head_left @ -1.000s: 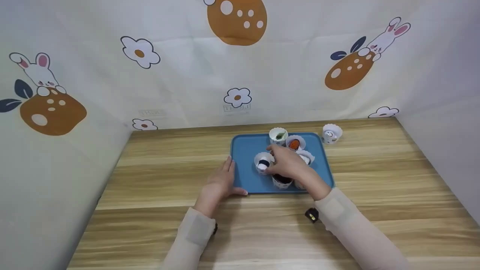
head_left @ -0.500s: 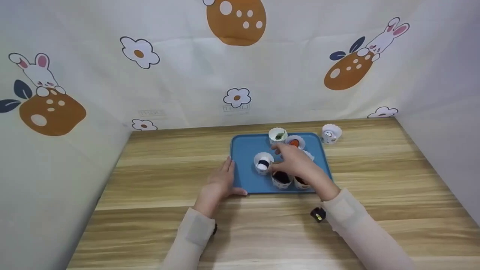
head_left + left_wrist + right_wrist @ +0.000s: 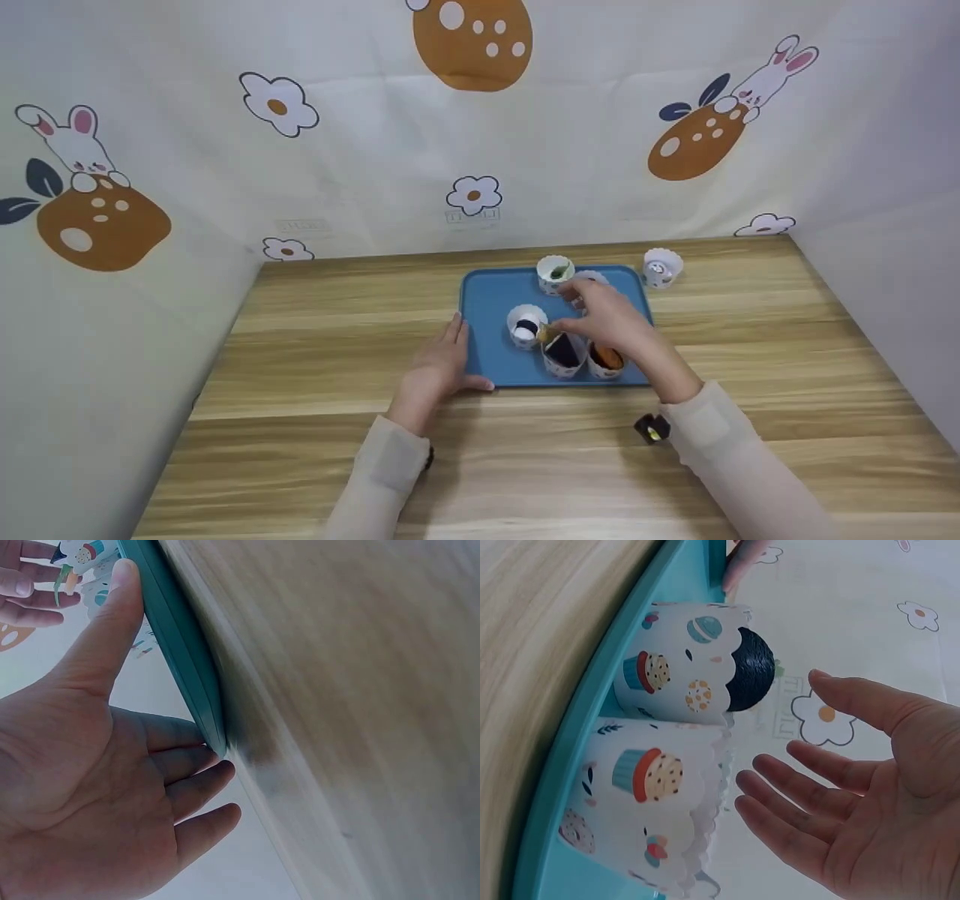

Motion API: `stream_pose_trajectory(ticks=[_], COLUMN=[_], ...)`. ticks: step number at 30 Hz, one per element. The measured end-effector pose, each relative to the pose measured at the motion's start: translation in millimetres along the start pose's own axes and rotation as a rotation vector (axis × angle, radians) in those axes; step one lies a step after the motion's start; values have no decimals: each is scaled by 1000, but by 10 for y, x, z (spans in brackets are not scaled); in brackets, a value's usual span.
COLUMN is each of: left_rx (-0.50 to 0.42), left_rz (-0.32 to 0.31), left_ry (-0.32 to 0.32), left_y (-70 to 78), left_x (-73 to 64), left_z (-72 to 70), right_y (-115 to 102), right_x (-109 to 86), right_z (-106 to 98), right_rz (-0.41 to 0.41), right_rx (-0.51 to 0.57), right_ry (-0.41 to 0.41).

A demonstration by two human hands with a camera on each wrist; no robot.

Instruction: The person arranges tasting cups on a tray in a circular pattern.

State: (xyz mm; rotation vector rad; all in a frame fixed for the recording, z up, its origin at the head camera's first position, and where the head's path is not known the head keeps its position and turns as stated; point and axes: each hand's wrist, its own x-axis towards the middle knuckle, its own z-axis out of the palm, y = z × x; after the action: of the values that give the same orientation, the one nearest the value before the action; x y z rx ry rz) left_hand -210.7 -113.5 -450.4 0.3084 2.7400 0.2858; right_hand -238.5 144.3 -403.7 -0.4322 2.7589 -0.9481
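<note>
In the head view, my left hand [image 3: 442,360] lies along the left edge of a blue tray [image 3: 487,300], its thumb at the front corner. The left wrist view shows those fingers extended against the rim. Over the tray, my right hand [image 3: 604,319] has relaxed fingers, with nothing between them in the right wrist view. Its thumb is nearest a paper baking cup [image 3: 562,370] with a dark wedge-shaped piece [image 3: 564,351] inside; a tan-green edge shows behind that piece. To its left, another cup [image 3: 526,341] contains a white piece with a black band [image 3: 527,328].
An orange piece [image 3: 606,357] is in the front right cup [image 3: 606,373]. At the back of the tray stands a cup [image 3: 556,285] with something green. Another cup [image 3: 661,279] stands on the wooden table [image 3: 750,337] beyond the tray's right edge. Patterned cloth [image 3: 375,150] backs the table.
My right hand has drawn back to the right, uncovering the dark piece and the orange piece in the front cups. My left hand has stayed at the tray edge.
</note>
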Motion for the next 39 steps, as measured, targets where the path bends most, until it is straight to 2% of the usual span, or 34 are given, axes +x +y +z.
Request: stream_pose_trajectory(ticks=[6,14,25,32,39], left_rx=[16,-3,-29,11,17], left_rz=[-8,-5,-23,-4,-9], left_ry=[-2,1,-3,4,1], left_y=[-4,-2,4,8,15], left_x=[6,5,5,-3,1], left_z=[-7,1,0,-4,-5], right_y=[84,215,392,495,583], right_x=[-24,-45,-62,-62,-80], right_z=[-48,-119,-218,-268,-322], right_rz=[-32,-23,27,58,98], right_rx=[23,53,59,54,77], right_ry=[31,74,136,183,194])
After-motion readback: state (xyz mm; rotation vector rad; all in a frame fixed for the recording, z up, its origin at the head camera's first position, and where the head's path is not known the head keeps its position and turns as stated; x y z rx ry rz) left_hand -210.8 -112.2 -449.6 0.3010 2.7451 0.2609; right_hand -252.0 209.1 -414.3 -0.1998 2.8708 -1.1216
